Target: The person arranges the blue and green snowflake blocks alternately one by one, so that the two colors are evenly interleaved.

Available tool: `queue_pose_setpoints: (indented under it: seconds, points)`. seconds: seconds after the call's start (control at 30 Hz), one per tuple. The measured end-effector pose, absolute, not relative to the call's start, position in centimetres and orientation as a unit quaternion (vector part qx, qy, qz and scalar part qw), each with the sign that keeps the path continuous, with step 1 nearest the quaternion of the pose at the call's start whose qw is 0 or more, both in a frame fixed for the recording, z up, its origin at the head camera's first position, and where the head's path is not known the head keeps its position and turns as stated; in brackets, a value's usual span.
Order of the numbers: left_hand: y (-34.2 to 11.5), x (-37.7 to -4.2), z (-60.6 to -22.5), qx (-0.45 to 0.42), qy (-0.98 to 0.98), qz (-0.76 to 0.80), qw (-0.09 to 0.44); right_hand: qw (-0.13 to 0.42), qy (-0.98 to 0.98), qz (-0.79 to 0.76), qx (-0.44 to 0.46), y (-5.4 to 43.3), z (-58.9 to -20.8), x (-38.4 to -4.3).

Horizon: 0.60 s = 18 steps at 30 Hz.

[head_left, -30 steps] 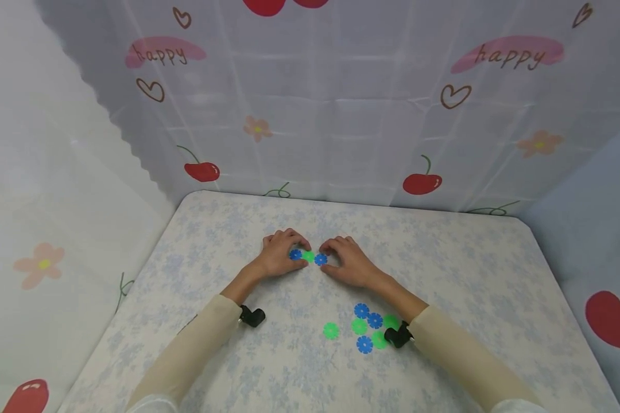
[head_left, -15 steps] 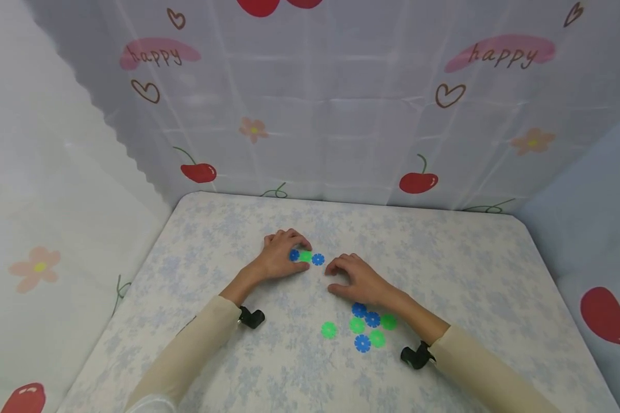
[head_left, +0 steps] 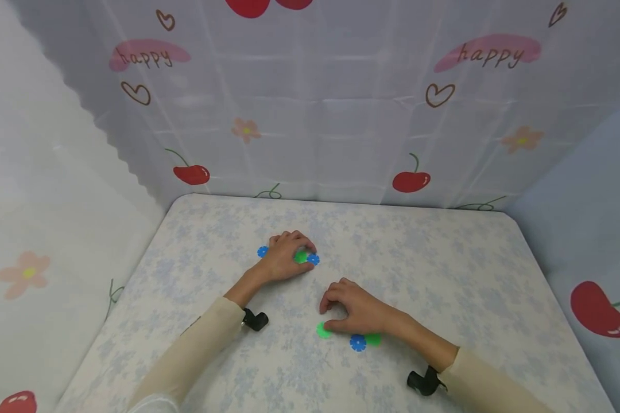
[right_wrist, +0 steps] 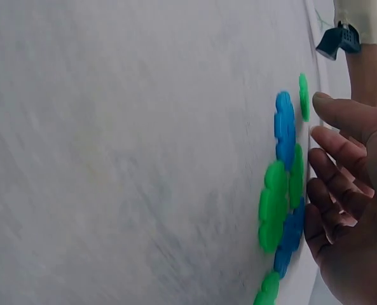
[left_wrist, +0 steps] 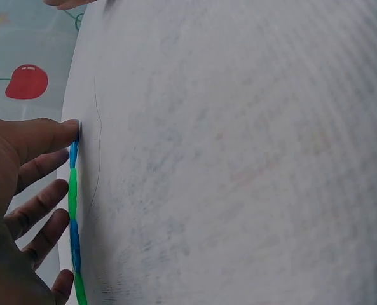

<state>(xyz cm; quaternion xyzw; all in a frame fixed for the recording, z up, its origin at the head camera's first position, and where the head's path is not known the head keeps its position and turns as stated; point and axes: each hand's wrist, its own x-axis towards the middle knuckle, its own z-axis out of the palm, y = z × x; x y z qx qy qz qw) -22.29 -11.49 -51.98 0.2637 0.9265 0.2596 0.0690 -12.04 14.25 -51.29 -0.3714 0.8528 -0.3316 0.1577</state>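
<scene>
My left hand (head_left: 284, 256) lies over a row of flat notched plastic discs. Thumb and index finger curl around the blue disc (head_left: 313, 260) at the row's right end. In the left wrist view the thumb meets that blue disc (left_wrist: 73, 154). A green disc (head_left: 301, 257) adjoins it, and another blue disc (head_left: 263, 252) shows left of the hand; the row's middle is hidden. My right hand (head_left: 359, 310) hovers over the loose discs, holding nothing, its thumb tip overlapping the green disc (head_left: 324, 330) in the head view.
Under and beside the right hand are several loose discs, including a blue one (head_left: 358, 343) and a green one (head_left: 373, 339); the right wrist view shows a close green disc (right_wrist: 274, 206). The patterned tabletop (head_left: 418, 252) meets a printed curtain (head_left: 336, 149) behind.
My right hand has left the row's right end and come down toward me over the loose discs. The left hand has shifted right along the row to the end blue disc.
</scene>
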Motion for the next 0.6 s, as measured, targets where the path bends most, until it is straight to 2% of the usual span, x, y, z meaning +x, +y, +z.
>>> queue_pose_setpoints:
  seconds: [0.27,0.6]
  points:
    - [-11.4,-22.2,-52.4,0.26,0.927,0.266,0.054,0.173,0.85,-0.317,-0.383,13.6,-51.2,-10.9]
    - [-11.4,-22.2,-52.2,0.259,0.924,0.275,0.06,0.169,0.844,-0.329,-0.388,13.3,-51.0,-10.8]
